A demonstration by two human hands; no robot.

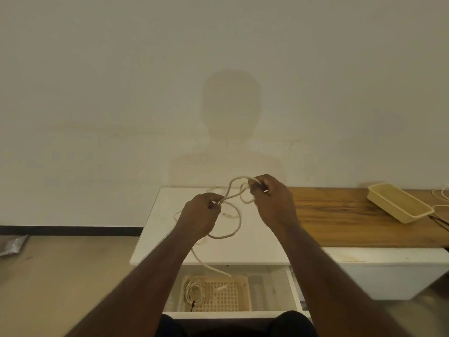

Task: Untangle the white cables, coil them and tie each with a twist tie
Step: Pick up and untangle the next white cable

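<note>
- The white cable (pixel 229 207) is held up above the white table top (pixel 170 239), with loops hanging and one end dropping past the front edge toward the open drawer (pixel 290 290).
- It looks light, soft and bendy, so it is probably best held near the crossing of the loops.
- The left hand (pixel 200 215) pinches two strands.
- The right hand (pixel 269 198) curls round a loop.
- One coiled cable (pixel 194 291) sits in a basket (pixel 240 297) in the drawer.
- The right side has a wooden top (pixel 340 215) with a tray (pixel 398 205) near the back edge, so there is room.
</note>
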